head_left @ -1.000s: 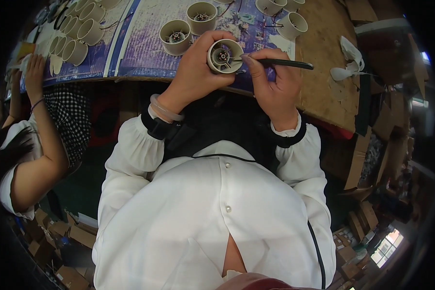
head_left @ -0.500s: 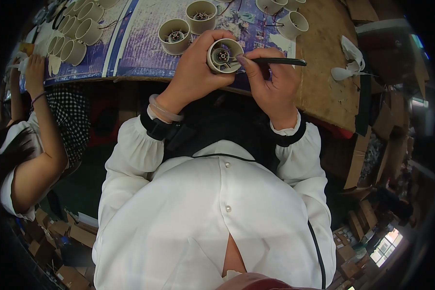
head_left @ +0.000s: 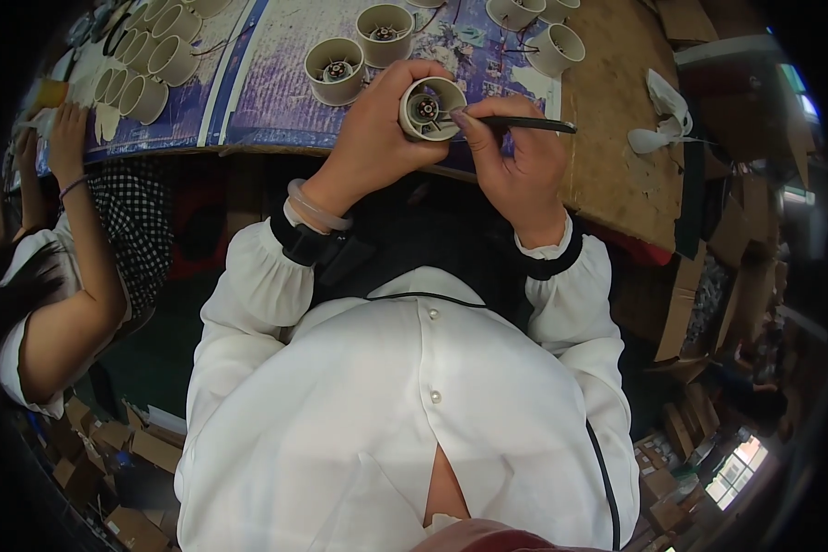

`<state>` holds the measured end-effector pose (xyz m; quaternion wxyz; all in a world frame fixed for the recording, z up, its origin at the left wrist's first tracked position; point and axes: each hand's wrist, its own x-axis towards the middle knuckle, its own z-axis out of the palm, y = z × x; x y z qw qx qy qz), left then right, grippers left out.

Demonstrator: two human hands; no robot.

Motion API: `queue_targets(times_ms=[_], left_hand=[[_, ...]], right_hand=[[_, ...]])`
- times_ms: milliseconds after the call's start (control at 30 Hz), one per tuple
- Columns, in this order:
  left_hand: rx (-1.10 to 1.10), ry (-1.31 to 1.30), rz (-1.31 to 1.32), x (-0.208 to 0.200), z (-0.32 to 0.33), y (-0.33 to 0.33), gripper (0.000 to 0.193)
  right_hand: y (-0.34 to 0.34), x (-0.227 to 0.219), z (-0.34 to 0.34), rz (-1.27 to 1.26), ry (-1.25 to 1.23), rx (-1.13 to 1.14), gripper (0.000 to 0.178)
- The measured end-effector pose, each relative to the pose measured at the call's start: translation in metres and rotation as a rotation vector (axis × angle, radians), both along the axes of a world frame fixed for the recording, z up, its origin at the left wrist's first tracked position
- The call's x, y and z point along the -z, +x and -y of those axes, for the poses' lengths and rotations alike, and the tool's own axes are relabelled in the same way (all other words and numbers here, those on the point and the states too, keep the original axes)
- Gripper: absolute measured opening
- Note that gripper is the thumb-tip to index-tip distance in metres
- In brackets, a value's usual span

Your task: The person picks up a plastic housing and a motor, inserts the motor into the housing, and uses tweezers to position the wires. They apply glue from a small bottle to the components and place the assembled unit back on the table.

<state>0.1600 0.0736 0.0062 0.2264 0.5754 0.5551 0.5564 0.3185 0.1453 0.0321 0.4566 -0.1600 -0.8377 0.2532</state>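
Note:
My left hand (head_left: 377, 138) is wrapped around a cream, cup-shaped motor housing (head_left: 445, 125), its open mouth tilted up toward me. Inside it sits a round motor core (head_left: 426, 109) with a dark centre. Pinched in the fingers of my right hand (head_left: 521, 166) are slim black tweezers (head_left: 534, 122). Their tip reaches into the housing beside the core; my fingertips partly hide it, and I cannot tell what it touches. Just beyond my left hand stand two similar housings, a nearer one (head_left: 333, 92) and a farther one (head_left: 385, 55).
More cream housings with thin wires stand at the far right (head_left: 556, 51) and far left (head_left: 144, 99) of the blue-covered table (head_left: 267, 101). Crumpled white plastic (head_left: 662, 129) lies on the brown board at right. A co-worker's arm (head_left: 87, 248) rests at the left edge. Cardboard boxes (head_left: 699, 304) stand at right.
The housing and my left hand have shifted slightly to the right. The tweezers have tilted a little, their rear end dropping lower in the picture. Both grips stay the same.

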Motion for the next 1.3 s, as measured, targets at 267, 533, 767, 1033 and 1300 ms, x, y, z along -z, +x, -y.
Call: queue_targets(times_ms=[267,533,767,1033,1300], left_hand=[[0.001,0.011,-0.004,0.001,-0.001,-0.001,0.056],[0.002,-0.016,0.023,0.002,0.000,0.000,0.057],[0.000,0.004,-0.072,0.002,-0.001,-0.003,0.053],[0.005,0.001,-0.002,0.003,0.000,0.000,0.056],[0.054,-0.011,0.034,-0.003,0.001,0.003,0.055]], right_hand=[[0.001,0.000,0.001,0.016,-0.017,0.018,0.012],[-0.001,-0.001,-0.001,-0.001,0.064,-0.026,0.011],[0.000,0.001,0.002,0.005,0.026,0.007,0.010],[0.008,-0.018,0.005,0.009,-0.145,0.119,0.011],[0.061,-0.033,-0.046,0.636,0.229,0.439,0.015]])
